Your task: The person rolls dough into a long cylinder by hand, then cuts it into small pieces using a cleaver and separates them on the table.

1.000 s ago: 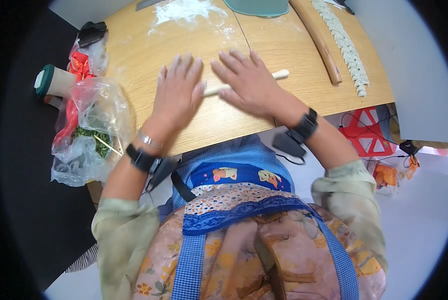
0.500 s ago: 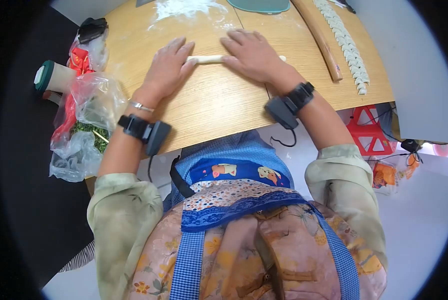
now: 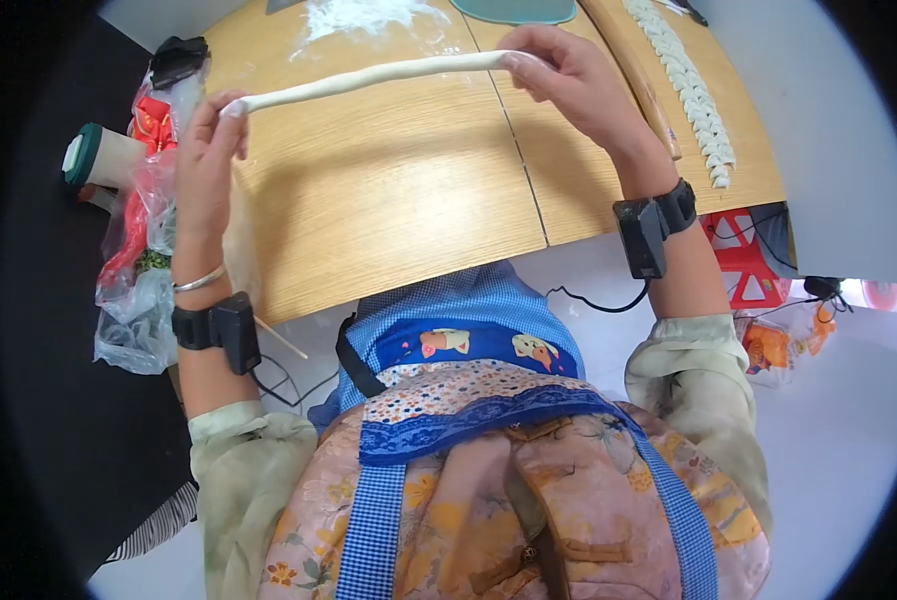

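A long, pale dough rope (image 3: 378, 76) stretches between my hands, lifted over the wooden table (image 3: 398, 210). Its left end is pinched in my left hand (image 3: 211, 135), between thumb and fingers. The other end is gripped by my right hand (image 3: 568, 75), which is closed around it and hides the tip. Beyond my right hand lies a wooden rolling pin (image 3: 638, 80), partly behind the hand and wrist. A row of small folded dough pieces (image 3: 690, 95) runs along the table's right side.
White flour (image 3: 353, 25) is scattered at the far side, near a teal mat (image 3: 513, 8). Plastic bags (image 3: 133, 320) and a green-lidded container (image 3: 106, 155) are on the left. A red plastic stool (image 3: 748, 270) stands below at the right.
Both hands have risen from the table and moved apart. The dough, formerly a short roll under my palms, is now a longer rope held up by its ends.
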Tool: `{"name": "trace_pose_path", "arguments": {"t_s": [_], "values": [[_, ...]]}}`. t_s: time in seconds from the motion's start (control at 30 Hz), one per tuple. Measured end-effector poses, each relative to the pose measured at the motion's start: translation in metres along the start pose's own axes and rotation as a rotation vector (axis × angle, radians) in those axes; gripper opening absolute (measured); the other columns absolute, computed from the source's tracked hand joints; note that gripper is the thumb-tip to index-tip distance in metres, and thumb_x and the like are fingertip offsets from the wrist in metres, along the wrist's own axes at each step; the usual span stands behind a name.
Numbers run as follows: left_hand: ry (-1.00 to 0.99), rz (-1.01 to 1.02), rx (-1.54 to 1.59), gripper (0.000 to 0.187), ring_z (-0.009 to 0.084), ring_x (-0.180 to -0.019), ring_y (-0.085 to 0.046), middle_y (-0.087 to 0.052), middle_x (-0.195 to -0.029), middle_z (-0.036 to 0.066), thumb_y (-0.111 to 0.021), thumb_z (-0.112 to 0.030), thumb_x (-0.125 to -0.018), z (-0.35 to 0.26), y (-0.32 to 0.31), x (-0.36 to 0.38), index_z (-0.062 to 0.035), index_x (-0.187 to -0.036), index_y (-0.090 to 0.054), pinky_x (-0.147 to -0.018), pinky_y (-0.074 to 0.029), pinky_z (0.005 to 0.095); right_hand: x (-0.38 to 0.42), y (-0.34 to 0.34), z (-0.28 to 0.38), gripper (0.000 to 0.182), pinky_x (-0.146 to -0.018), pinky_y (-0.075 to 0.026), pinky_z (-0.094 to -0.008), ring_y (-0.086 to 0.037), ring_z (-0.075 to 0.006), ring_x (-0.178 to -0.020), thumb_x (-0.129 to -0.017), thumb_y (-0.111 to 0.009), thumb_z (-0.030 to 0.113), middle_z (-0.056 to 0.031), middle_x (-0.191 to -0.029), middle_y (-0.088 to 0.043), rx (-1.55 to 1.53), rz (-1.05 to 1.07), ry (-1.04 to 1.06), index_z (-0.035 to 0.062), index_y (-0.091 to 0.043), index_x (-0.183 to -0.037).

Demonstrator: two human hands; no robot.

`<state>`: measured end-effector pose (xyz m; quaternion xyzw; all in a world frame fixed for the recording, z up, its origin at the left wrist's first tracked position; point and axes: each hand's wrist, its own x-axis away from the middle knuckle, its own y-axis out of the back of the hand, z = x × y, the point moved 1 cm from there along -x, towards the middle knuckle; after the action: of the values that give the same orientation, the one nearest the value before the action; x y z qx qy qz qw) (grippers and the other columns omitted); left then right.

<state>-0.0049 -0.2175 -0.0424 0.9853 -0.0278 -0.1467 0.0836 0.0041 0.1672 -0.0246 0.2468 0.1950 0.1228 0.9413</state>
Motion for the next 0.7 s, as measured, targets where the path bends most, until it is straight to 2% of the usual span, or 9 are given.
{"name": "trace_pose_path", "arguments": {"t_s": [0.1,0.13,0.17,0.2,0.3,0.37,0.47,0.53,0.7], "values": [[0.192,0.046,-0.332,0.021,0.0061,-0.076,-0.051,-0.059,-0.087,-0.003,-0.058,-0.016,-0.1,0.021,0.027,0.001,-0.0009,-0.113,-0.066,-0.071,-0.043,0.0223,-0.009,-0.018,-0.016,0.02,-0.071,-0.048,-0.0337,-0.059,-0.0173,-0.077,-0.096,-0.065,0.023,-0.0055,-0.081,-0.064,-0.132,0.144,-0.044,0.0047,-0.069,-0.103],[0.062,0.138,-0.545,0.024,0.0146,-0.087,-0.062,-0.067,-0.097,0.005,-0.059,-0.018,-0.099,0.046,0.039,0.0,0.0003,-0.112,-0.067,-0.08,-0.049,0.0283,-0.013,-0.027,-0.03,0.02,-0.074,-0.05,-0.0377,-0.062,-0.0226,-0.082,-0.095,-0.064,0.022,-0.0081,-0.086,-0.066,0.229,0.089,0.069,0.005,-0.069,-0.103],[0.062,0.132,-0.549,0.024,0.0146,-0.087,-0.062,-0.067,-0.097,0.005,-0.059,-0.018,-0.099,0.053,0.035,0.003,0.0003,-0.112,-0.067,-0.08,-0.049,0.0283,-0.017,-0.035,-0.036,0.02,-0.077,-0.051,-0.0417,-0.065,-0.0278,-0.086,-0.094,-0.064,0.022,-0.0107,-0.091,-0.068,0.588,0.029,0.184,0.0053,-0.07,-0.103],[-0.011,0.066,-0.618,0.026,0.0212,-0.096,-0.063,-0.068,-0.105,0.01,-0.059,-0.018,-0.099,0.054,0.025,0.005,0.0008,-0.115,-0.066,-0.086,-0.049,0.0327,-0.023,-0.042,-0.034,0.022,-0.081,-0.052,-0.047,-0.064,-0.035,-0.095,-0.091,-0.064,0.023,-0.0142,-0.096,-0.069,0.712,-0.034,0.235,0.0061,-0.071,-0.103],[-0.275,-0.014,-0.803,0.034,0.0361,-0.117,-0.06,-0.065,-0.122,0.022,-0.058,-0.02,-0.098,0.044,-0.018,-0.009,0.0,-0.125,-0.062,-0.102,-0.046,0.0424,-0.053,-0.078,-0.023,0.029,-0.093,-0.05,-0.0485,-0.062,-0.0343,-0.108,-0.095,-0.06,0.029,-0.0147,-0.106,-0.068,0.72,-0.062,0.266,0.0071,-0.068,-0.112],[-0.362,-0.006,-0.934,0.045,0.0377,-0.127,-0.053,-0.058,-0.134,0.023,-0.057,-0.027,-0.099,0.052,-0.051,-0.031,-0.0031,-0.137,-0.055,-0.108,-0.04,0.0466,-0.068,-0.112,-0.015,0.038,-0.1,-0.046,-0.0516,-0.059,-0.0347,-0.116,-0.097,-0.056,0.035,-0.0162,-0.117,-0.065,0.745,-0.031,0.247,0.0061,-0.064,-0.121],[-0.16,-0.03,-1.302,0.052,0.0412,-0.134,-0.045,-0.049,-0.145,0.02,-0.054,-0.031,-0.1,0.06,-0.095,-0.026,-0.0052,-0.145,-0.047,-0.112,-0.036,0.0504,-0.061,-0.138,-0.027,0.052,-0.11,-0.036,-0.0572,-0.05,-0.0354,-0.131,-0.101,-0.046,0.043,-0.0184,-0.137,-0.057,0.796,0.038,0.232,0.0061,-0.056,-0.136],[-0.267,0.062,-1.233,0.051,0.0415,-0.135,-0.044,-0.047,-0.147,0.02,-0.053,-0.031,-0.1,0.057,-0.087,-0.004,-0.0057,-0.145,-0.047,-0.111,-0.037,0.0516,-0.037,-0.135,-0.019,0.065,-0.12,-0.02,-0.0605,-0.031,-0.0369,-0.148,-0.104,-0.031,0.053,-0.0197,-0.156,-0.04,0.787,0.25,0.163,0.0097,-0.044,-0.151],[-0.456,0.148,-0.905,0.048,0.039,-0.132,-0.048,-0.051,-0.143,0.019,-0.054,-0.03,-0.1,0.05,-0.049,0.022,-0.005,-0.141,-0.05,-0.109,-0.039,0.0506,-0.014,-0.132,-0.027,0.06,-0.118,-0.024,-0.0582,-0.038,-0.0373,-0.144,-0.103,-0.04,0.048,-0.0197,-0.152,-0.045,0.824,0.234,0.27,0.009,-0.048,-0.147]]}}
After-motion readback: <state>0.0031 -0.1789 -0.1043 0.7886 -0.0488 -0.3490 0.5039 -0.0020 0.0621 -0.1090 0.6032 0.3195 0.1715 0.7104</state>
